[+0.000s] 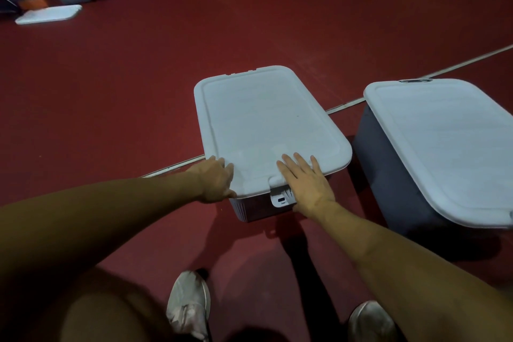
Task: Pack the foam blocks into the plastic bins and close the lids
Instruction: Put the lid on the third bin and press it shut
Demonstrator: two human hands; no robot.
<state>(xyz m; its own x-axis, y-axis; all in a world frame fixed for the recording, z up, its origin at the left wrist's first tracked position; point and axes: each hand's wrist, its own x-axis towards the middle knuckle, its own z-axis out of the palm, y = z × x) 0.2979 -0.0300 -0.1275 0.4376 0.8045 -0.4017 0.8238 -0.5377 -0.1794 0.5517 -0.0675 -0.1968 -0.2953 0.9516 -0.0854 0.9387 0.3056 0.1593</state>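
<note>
Both bare arms reach from lower frame toward centre. Left hand (pixel 218 179) at centre-left, fingers curled, thumb low. Right hand (pixel 306 179) just right of it, flat, palm down, fingers straight, spread.
</note>
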